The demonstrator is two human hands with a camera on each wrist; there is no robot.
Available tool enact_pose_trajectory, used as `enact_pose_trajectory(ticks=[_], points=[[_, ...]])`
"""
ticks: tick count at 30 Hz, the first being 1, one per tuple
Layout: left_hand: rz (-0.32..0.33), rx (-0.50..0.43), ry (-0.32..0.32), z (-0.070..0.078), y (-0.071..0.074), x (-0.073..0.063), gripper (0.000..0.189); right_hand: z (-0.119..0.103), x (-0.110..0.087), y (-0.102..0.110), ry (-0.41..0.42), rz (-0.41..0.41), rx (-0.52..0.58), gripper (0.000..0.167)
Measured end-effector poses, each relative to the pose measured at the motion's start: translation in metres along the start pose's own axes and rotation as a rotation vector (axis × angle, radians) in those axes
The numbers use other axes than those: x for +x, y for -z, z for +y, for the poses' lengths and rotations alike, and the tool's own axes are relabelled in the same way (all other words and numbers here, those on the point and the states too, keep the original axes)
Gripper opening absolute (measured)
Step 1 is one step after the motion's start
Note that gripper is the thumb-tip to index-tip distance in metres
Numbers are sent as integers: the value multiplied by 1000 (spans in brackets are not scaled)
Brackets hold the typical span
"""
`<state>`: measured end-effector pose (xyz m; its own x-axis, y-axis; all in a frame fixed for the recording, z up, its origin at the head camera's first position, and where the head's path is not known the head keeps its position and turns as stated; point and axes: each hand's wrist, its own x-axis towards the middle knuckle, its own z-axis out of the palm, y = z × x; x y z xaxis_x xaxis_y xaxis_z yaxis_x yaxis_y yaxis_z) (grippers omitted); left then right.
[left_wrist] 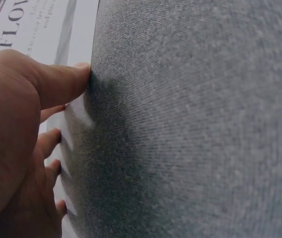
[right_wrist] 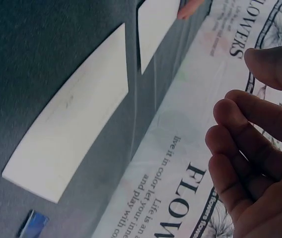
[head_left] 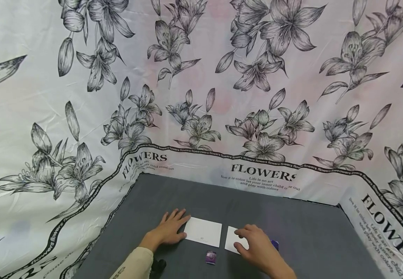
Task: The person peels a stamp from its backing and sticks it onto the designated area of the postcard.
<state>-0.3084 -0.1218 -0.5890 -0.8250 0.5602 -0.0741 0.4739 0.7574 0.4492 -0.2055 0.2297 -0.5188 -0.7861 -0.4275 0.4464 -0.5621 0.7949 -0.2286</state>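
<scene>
Near side, purple pkt (head_left: 210, 257); R hand (head_left: 259, 248) over R card (right_wrist: 76, 121), fingers loosely bent, thumb apart, nothing held; L hand (head_left: 168, 229) spread, thumb at L edge of L card (head_left: 203, 231); both cards flat on grey table (head_left: 201, 197), long axes approx. L–R; prob. v. light, stiffish, easily creased, best pinched at short edges; floral cloth (head_left: 201, 77) behind.

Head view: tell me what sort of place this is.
Probably a makeshift tabletop work booth, though the wider room is out of sight. Flower-printed cloth hangs like walls around a grey table, where white cards lie flat.
</scene>
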Motion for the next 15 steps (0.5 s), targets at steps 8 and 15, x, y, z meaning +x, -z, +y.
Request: enact_pose_trajectory(ticks=[8, 15], points=[[5, -8, 5, 2, 0, -1, 69, -7, 5, -6, 18, -53, 43, 18], [-3, 8, 21, 3, 0, 0, 69, -8, 7, -21, 62, -53, 37, 12]])
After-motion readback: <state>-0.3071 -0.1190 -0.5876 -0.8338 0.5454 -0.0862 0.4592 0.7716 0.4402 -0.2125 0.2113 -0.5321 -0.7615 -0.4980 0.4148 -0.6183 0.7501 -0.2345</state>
